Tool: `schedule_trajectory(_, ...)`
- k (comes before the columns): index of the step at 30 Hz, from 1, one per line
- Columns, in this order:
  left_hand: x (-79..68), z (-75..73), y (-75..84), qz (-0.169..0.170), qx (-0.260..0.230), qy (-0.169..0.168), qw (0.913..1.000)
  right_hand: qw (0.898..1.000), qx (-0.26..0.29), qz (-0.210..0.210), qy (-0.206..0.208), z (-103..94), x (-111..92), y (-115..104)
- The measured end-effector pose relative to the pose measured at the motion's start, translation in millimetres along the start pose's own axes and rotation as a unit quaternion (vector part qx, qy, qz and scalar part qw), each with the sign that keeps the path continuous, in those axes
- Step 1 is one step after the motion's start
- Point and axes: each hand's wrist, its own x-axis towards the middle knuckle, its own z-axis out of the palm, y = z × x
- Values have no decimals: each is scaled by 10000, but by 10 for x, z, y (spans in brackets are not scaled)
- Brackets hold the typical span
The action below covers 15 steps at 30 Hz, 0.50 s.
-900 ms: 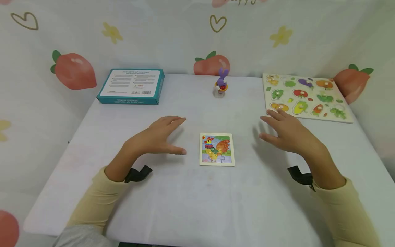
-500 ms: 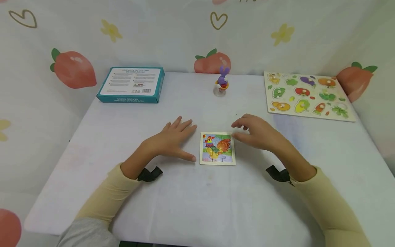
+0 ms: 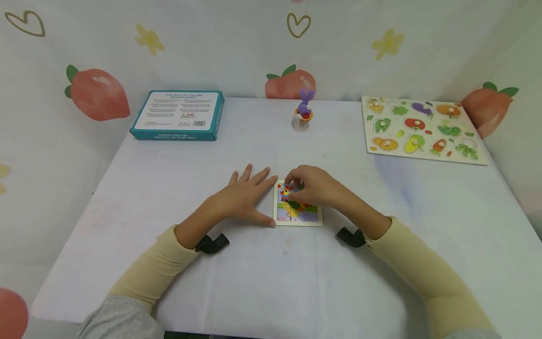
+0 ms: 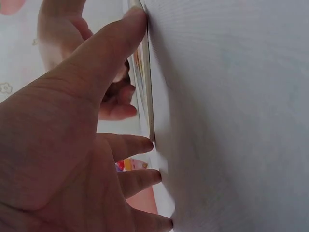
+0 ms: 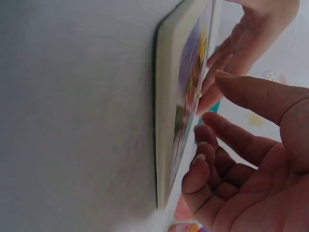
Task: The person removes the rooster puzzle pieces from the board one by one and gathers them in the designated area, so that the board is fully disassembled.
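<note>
A small square jigsaw puzzle [image 3: 298,217] with a rooster picture lies flat in its pale frame on the white table, its pieces fitted together. My left hand [image 3: 241,200] spreads its fingers at the left side of the puzzle, with thumb and index fingertip right at the frame's edge. In the left wrist view, the thumb overlaps the frame [image 4: 148,82]. Over the picture's upper part hovers my right hand [image 3: 315,186], hiding some of it. The right wrist view shows its thumb [image 5: 256,94] and index finger apart, the other fingers bent, nothing between them.
A teal and white box [image 3: 178,115] lies at the back left. Behind the puzzle stands a purple rabbit figure [image 3: 303,110]. A vegetable peg board [image 3: 427,134] lies at the back right. A printed curtain [image 3: 228,42] hangs along the table's far edge.
My right hand has moved left from beside the peg board to over the puzzle. My left hand has moved right to the frame's left edge and spread its fingers.
</note>
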Motion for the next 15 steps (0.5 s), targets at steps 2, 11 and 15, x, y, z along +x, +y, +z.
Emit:
schedule_trajectory(2,4,7,5,6,13,-5,10000,10000,-17,83,-39,8,18,-11)
schedule_trajectory(11,8,1,11,39,79,-11,10000,9983,394,293,-314,-53,36,7)
schedule_trajectory(15,6,2,-1,49,115,21,9999,9975,488,341,-388,-68,50,23)
